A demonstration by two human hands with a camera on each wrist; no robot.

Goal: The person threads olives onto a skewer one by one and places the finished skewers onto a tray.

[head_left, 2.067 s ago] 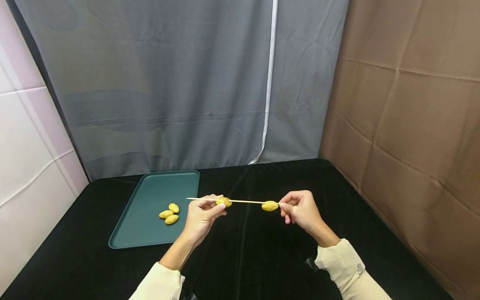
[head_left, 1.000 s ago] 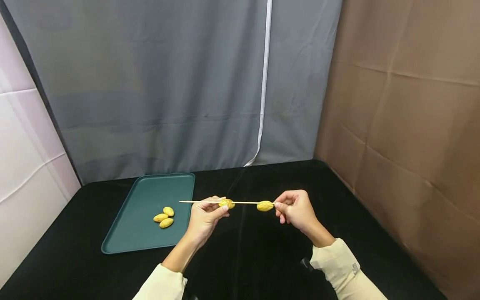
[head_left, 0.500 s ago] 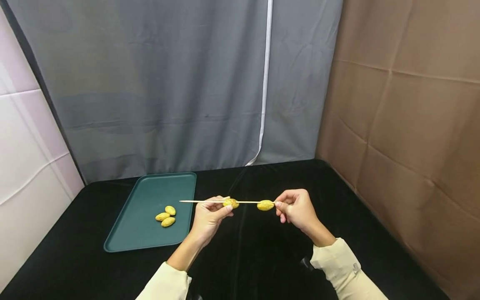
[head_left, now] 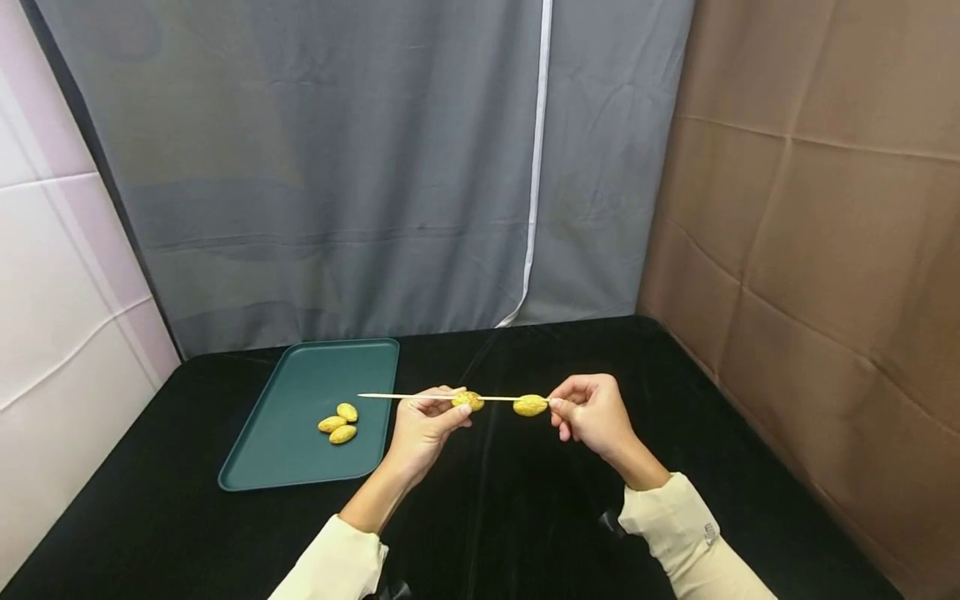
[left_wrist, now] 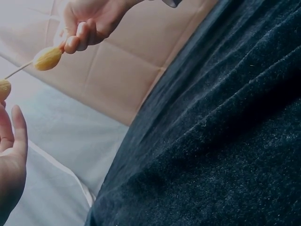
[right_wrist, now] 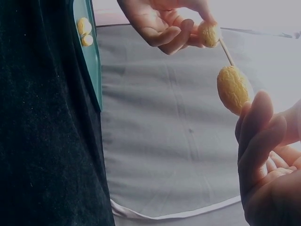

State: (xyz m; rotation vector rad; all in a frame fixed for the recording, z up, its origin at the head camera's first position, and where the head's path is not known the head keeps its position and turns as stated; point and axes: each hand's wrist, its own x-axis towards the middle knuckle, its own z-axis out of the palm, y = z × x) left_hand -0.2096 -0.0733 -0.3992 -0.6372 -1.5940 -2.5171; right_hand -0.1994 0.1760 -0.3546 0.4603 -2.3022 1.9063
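Observation:
A thin wooden skewer (head_left: 498, 398) runs level above the table between both hands. My left hand (head_left: 422, 429) pinches a yellow, wrinkled, oval fruit (head_left: 468, 401) threaded on it, and the pointed end sticks out to the left. Close to the skewer's other end sits a second yellow oval fruit (head_left: 530, 406), larger in the right wrist view. There my right hand (head_left: 595, 419) pinches the skewer's end between thumb and forefinger, right beside this fruit. A short bare length of stick shows between the two fruits.
A green tray (head_left: 277, 462) lies at the left on the black-covered table (head_left: 525, 517). On it three more yellow oval fruits (head_left: 342, 434) are grouped together. Grey (head_left: 375, 167), brown and white cloths hang around the table.
My left hand and its fruit have slid right along the skewer, narrowing the gap between the fruits. My right hand keeps its pinch on the end. The head view has shifted slightly.

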